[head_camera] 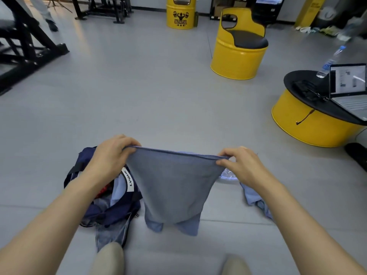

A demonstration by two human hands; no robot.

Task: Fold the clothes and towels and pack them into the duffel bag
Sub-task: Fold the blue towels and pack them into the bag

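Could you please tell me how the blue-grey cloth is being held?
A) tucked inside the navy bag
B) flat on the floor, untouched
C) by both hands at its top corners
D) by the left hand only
C: the left hand and the right hand each pinch a top corner of the blue-grey cloth, which hangs between them.

The upright yellow metal barrel (180, 12) at the far wall carries a black emblem of a flexing figure, and under it block letters that seem to read "SAIYA STAR"; the middle letters are uncertain, and a smaller line beneath is too small to read. A white fabric label (127, 180) sewn on the navy blue duffel bag (119, 211) shows black capitals running sideways, roughly "LVQUR". The open laptop's screen (347, 78) and the clear plastic water bottle's blue label (328, 64) are too blurred to read.
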